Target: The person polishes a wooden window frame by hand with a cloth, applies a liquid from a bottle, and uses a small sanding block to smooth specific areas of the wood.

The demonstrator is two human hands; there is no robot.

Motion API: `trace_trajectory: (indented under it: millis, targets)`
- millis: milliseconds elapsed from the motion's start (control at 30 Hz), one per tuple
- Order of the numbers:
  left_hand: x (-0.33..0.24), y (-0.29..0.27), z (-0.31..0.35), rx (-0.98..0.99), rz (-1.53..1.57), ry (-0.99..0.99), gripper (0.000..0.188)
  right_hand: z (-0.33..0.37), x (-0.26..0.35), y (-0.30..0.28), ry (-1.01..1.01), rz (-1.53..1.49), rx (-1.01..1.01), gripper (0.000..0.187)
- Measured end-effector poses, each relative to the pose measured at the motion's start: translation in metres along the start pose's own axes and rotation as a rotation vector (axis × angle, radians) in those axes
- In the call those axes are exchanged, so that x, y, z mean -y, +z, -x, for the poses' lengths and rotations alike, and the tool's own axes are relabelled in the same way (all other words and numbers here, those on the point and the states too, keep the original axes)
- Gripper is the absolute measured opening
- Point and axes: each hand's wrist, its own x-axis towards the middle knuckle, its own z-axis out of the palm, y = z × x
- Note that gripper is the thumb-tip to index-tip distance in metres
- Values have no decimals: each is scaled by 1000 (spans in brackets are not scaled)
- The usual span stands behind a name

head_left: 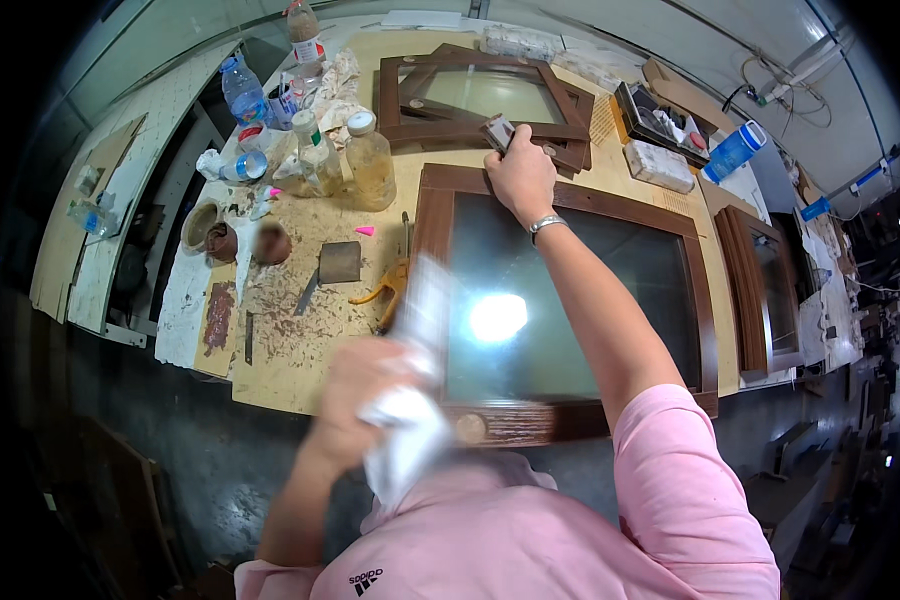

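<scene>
A brown wood-framed glass panel [570, 290] lies flat on the table before me, with a bright light reflected in its glass. Beside its left edge, my left hand [355, 400] is smeared by motion, closed around a white cloth [405, 425]. A blurred pale streak extends from the cloth over the frame's left side. My right hand [523, 180] reaches across to the far rail, its fingers closed on a small grey-brown block [500, 130]. Pliers with orange handles [388, 290] lie left of the panel, partly behind the blur.
More framed panels [405, 125] are stacked at the back. Bottles [371, 165] and crumpled paper stand at the back left, near stained pots [220, 243]. A brown block [340, 262] and scraps lie left. A black tray [660, 120] and a blue bottle [735, 152] sit back right.
</scene>
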Motion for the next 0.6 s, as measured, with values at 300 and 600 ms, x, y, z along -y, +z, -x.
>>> trace_trajectory:
  millis: [300,600]
  targets:
    - [-14,4,-4,-175,-267,-52,21,-4,-12,6,-41,-51,-28,36]
    - [-25,8,55,-11,-528,97,14,3,-23,-21,-58,-325,-65,37]
